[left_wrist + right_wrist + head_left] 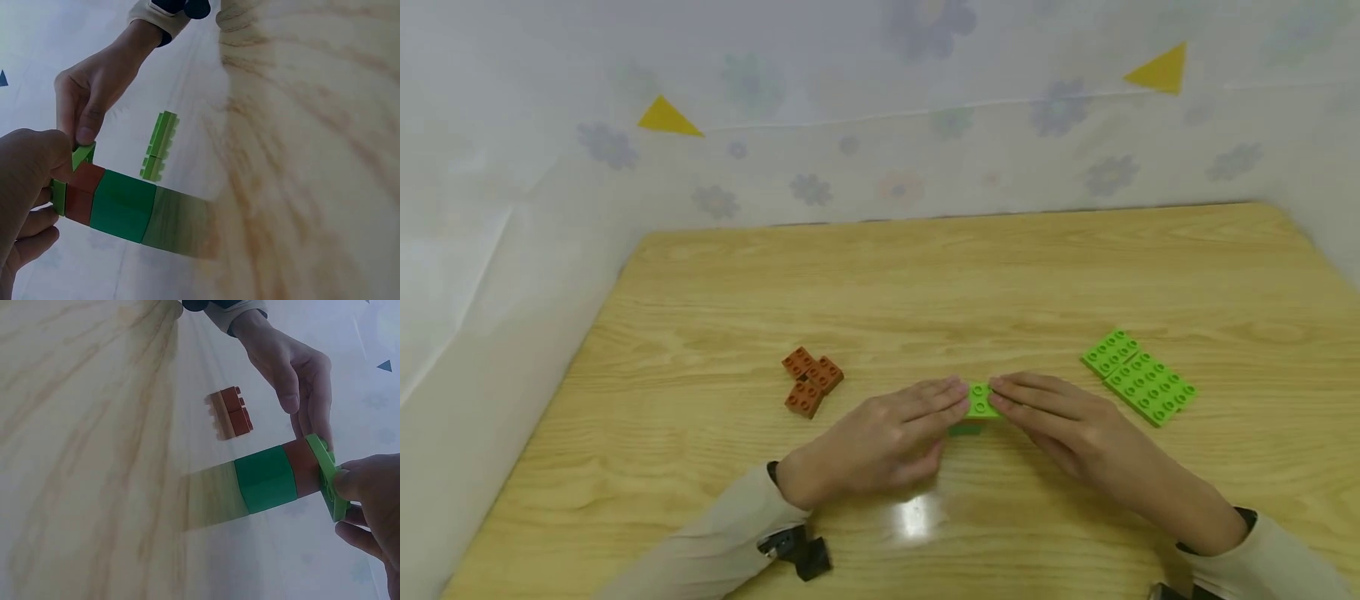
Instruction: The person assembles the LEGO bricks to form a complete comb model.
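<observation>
Left hand [891, 429] is lying with fingers nearly straight, tips on the left end of the light green plate [982, 404]. From the right wrist I'm seeing its thumb standing clear of the stack, so I'm reading this as steadying, not gripping.

Right hand [1086, 425] is taking the other end, fingers along the top. Its thumb is partly hidden from me; going by the left wrist view, it seems to be meeting the plate's end, so I'm calling it a light pinch, hand nearly closed.

The plate is sitting on top of a small upright stack: dark green block [265, 481] on the table [925, 283], brown block [303, 469] above it, plate last. The plate is overhanging the brown block at the sides, which is probably why both hands are working at its ends: balanced support, less chance of it rocking. Dark green at the bottom is giving the column its footing. Pale strip under it in both wrist views is just its reflection.

Spares: three brown bricks [825, 375] are lying in a touching cluster off to the left, studs up. Light green pieces [1152, 387] are lying flat on the right, also studs up. I'm guessing they're grouped by colour to stay within easy reach of each hand while leaving the middle for the stack.
</observation>
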A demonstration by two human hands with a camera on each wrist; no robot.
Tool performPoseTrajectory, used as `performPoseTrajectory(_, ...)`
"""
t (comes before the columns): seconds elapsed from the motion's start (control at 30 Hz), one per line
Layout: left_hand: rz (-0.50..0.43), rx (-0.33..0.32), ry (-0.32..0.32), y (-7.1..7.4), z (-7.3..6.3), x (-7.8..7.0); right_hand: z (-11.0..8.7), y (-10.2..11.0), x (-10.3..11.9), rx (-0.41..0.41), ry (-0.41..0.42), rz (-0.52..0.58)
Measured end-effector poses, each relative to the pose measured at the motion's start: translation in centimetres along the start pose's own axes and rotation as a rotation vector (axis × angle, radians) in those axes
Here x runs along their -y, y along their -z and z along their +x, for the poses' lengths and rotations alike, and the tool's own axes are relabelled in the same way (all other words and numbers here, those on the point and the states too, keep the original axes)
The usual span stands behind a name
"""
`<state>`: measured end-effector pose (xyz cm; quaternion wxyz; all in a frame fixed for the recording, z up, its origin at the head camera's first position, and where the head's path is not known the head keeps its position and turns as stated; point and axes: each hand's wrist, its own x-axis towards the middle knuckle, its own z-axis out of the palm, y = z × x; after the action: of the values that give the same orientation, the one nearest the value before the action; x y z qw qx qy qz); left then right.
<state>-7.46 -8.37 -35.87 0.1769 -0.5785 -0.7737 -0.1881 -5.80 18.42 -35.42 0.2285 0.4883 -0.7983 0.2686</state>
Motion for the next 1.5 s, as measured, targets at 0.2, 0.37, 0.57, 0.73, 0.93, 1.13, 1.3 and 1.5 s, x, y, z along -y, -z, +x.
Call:
performPoseTrajectory(0.2,-0.019,-0.037,-0.019,-0.2,0.0,0.1,-0.1,-0.1,0.1,0.001,0.005,-0.021)
performPoseTrajectory(0.37,-0.02,-0.056,-0.022,-0.2,0.0,0.1,-0.1,-0.2,0.1,-0.002,0.017,-0.015)
performPoseTrajectory(0.57,-0.033,-0.043,-0.022,-0.1,0.0,0.2,-0.3,-0.5,0.1,-0.053,0.065,-0.054)
performPoseTrajectory(0.73,-0.023,-0.036,-0.013,0.0,0.0,0.1,-0.3,-0.8,0.2,-0.079,0.1,-0.107)
performPoseTrajectory(0.93,-0.015,0.004,0.102,1.6,-0.8,0.1,-0.1,-0.7,0.5,-0.091,0.166,-0.181)
performPoseTrajectory(1.13,0.011,0.051,0.273,4.0,-3.1,0.2,0.4,-0.7,1.1,-0.105,0.222,-0.271)
performPoseTrajectory(1.3,0.055,0.034,0.313,4.8,-4.7,0.7,0.6,-0.9,1.3,-0.129,0.245,-0.315)
performPoseTrajectory(1.5,0.078,-0.001,0.348,5.3,-6.6,1.2,0.0,-1.3,1.3,-0.17,0.266,-0.388)
